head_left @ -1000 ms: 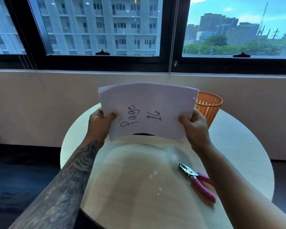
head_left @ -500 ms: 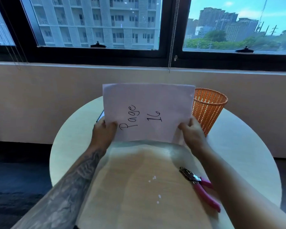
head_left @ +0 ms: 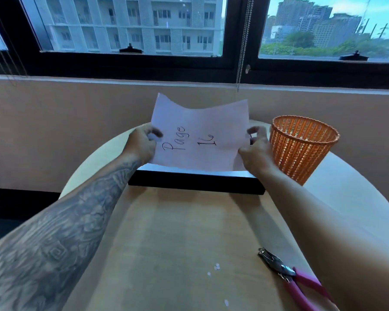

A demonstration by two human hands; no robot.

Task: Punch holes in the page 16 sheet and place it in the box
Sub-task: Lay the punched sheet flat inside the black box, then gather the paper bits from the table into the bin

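Observation:
The white sheet marked "Page 16" (head_left: 202, 135) sags in the middle, its lower edge down inside the shallow black box (head_left: 195, 182) at the far middle of the round table. My left hand (head_left: 143, 142) pinches the sheet's left edge. On the right edge sits my right hand (head_left: 255, 151), thumb and fingers on the paper. The pink-handled hole punch (head_left: 292, 277) lies on the table near my right forearm, held by nobody.
An orange mesh basket (head_left: 301, 149) stands just right of the box, close to my right hand. A few small paper dots (head_left: 216, 267) lie on the wooden table top (head_left: 177, 243). A wall and window ledge run behind the table.
Both hands have carried the sheet forward and down, away from me, so its lower edge now sits in the black box. The box front has come into view.

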